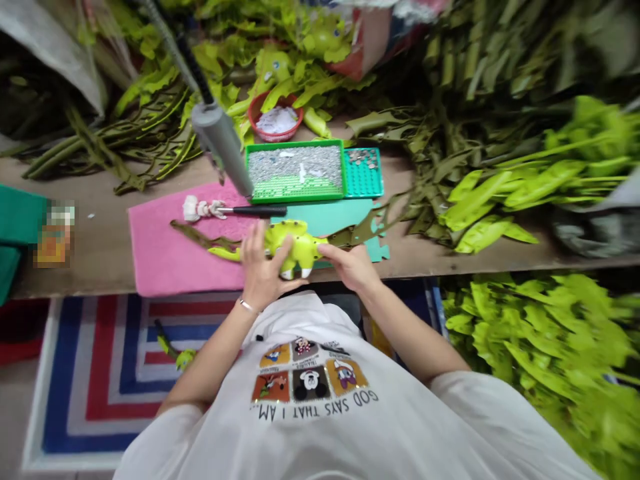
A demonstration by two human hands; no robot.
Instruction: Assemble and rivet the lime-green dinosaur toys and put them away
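Observation:
A yellow-green plastic toy dinosaur body with white-tipped feet lies between my hands at the mat's front edge. My left hand grips its left side, the thumb across the front. My right hand pinches its right end, thumb on the edge; some fingers are hidden. A dark green strip stretches left from the toy, and another dark green piece stretches right. Just behind lies a tool with a black handle and a white-wrapped end. The grey cylindrical tool hangs above the mats.
A pink cloth and teal foam mat cover the bench. Behind stand a green tray of small grey parts, a teal tray and a red bowl. Green plastic parts heap up right; more lie below.

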